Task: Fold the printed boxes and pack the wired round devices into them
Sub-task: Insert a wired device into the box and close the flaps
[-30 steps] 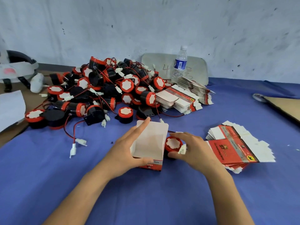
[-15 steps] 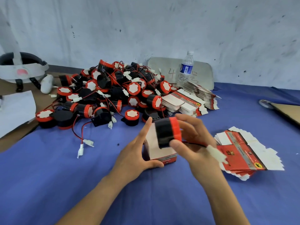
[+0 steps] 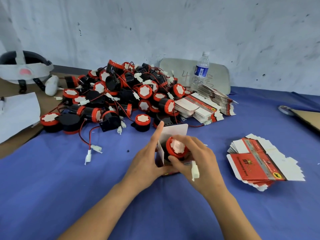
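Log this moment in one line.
left hand: holds box | right hand: grips device in box mouth | connector: outside box

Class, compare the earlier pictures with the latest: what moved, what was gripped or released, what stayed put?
The right hand lifted the red-capped black round device off the blue cloth and has brought it into the open printed cardboard box. The left hand kept holding the box. Device pile and flat box stacks stayed.

A scuffed grey-white wall [image 3: 173, 23] stands far behind the counter [image 3: 52, 196], which is covered in blue cloth under even light.
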`<state>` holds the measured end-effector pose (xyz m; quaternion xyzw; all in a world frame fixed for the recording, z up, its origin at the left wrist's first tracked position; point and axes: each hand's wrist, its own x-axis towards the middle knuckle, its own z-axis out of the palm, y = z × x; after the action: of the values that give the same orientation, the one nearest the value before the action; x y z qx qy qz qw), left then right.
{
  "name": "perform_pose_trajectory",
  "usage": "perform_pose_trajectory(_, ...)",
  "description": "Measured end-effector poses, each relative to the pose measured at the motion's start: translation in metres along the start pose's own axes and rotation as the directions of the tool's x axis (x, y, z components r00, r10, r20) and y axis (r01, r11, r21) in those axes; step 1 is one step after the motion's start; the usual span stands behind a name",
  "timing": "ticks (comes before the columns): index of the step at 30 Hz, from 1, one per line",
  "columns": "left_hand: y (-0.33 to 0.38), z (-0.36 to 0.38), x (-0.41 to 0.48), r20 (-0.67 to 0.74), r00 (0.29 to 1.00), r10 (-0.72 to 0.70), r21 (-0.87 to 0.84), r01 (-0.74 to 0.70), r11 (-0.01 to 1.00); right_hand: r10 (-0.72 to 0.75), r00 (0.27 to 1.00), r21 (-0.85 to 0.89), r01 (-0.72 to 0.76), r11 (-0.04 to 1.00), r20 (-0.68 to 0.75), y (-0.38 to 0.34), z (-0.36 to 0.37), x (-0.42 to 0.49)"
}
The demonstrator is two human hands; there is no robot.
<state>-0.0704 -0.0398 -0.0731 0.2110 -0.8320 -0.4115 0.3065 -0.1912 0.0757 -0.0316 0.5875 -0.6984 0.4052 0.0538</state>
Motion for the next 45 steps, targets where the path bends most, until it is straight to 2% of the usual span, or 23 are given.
perform_pose_trajectory(3, 0.002, 0.001, -0.001, 0.019, 0.999, 0.037, 0.073, -0.039, 0.997, -0.024, 0.994, -0.14, 0.04, 0.989, 0.108, -0.001, 0.002, -0.001)
perform_pose_trajectory(8, 0.003, 0.001, -0.004, 0.044, 0.994, 0.102, 0.155, -0.107, 0.982, 0.038, 0.986, -0.153, -0.013, 0.988, 0.159, 0.002, 0.0, 0.002)
perform_pose_trajectory(13, 0.008, 0.001, -0.004, 0.076, 0.994, 0.074, 0.139, -0.084, 0.987, 0.108, 0.98, -0.238, -0.067, 0.969, 0.164, -0.002, -0.001, 0.002)
perform_pose_trajectory(17, 0.014, 0.002, -0.007, 0.004, 0.994, 0.108, 0.161, -0.107, 0.981, 0.171, 0.971, -0.279, -0.119, 0.953, 0.169, -0.002, 0.001, 0.006)
perform_pose_trajectory(20, 0.017, 0.005, -0.009, -0.035, 0.989, 0.143, 0.271, -0.129, 0.954, 0.175, 0.971, -0.191, -0.143, 0.971, 0.163, -0.004, -0.003, 0.004)
perform_pose_trajectory(23, 0.021, 0.013, -0.013, -0.128, 0.984, 0.124, 0.393, -0.064, 0.917, 0.177, 0.964, 0.047, -0.19, 0.981, 0.198, -0.007, -0.003, 0.001)
perform_pose_trajectory(25, 0.023, 0.016, -0.015, -0.161, 0.981, 0.106, 0.417, -0.03, 0.909, 0.171, 0.965, 0.163, -0.204, 0.965, 0.197, -0.008, 0.0, 0.001)
perform_pose_trajectory(29, 0.02, 0.015, -0.015, -0.173, 0.985, 0.026, 0.408, 0.048, 0.912, 0.169, 0.976, 0.32, -0.204, 0.925, 0.135, -0.009, 0.0, -0.001)
perform_pose_trajectory(32, 0.015, 0.017, -0.016, -0.081, 0.995, -0.056, 0.483, 0.088, 0.871, 0.165, 0.981, 0.337, -0.191, 0.922, 0.106, -0.006, 0.0, 0.0)
perform_pose_trajectory(34, 0.013, 0.02, -0.015, -0.008, 0.994, -0.107, 0.49, 0.098, 0.866, 0.153, 0.983, 0.309, -0.177, 0.934, 0.102, -0.005, 0.001, 0.0)
perform_pose_trajectory(36, 0.011, 0.021, -0.014, 0.001, 0.994, -0.107, 0.463, 0.094, 0.881, 0.134, 0.99, 0.282, -0.142, 0.949, 0.048, -0.004, 0.0, 0.0)
perform_pose_trajectory(39, 0.011, 0.023, -0.012, -0.044, 0.994, -0.096, 0.455, 0.106, 0.884, 0.073, 0.981, 0.035, -0.067, 0.997, -0.178, 0.002, -0.008, 0.003)
perform_pose_trajectory(41, 0.011, 0.025, -0.011, -0.061, 0.994, -0.092, 0.439, 0.109, 0.892, 0.145, 0.937, -0.023, -0.161, 0.987, -0.317, 0.008, -0.016, 0.006)
perform_pose_trajectory(43, 0.012, 0.025, -0.01, -0.075, 0.993, -0.093, 0.404, 0.116, 0.907, 0.28, 0.891, 0.142, -0.245, 0.959, -0.357, 0.01, -0.022, 0.008)
perform_pose_trajectory(45, 0.012, 0.025, -0.009, -0.092, 0.991, -0.097, 0.385, 0.125, 0.915, 0.329, 0.874, 0.314, -0.219, 0.924, -0.357, 0.008, -0.024, 0.008)
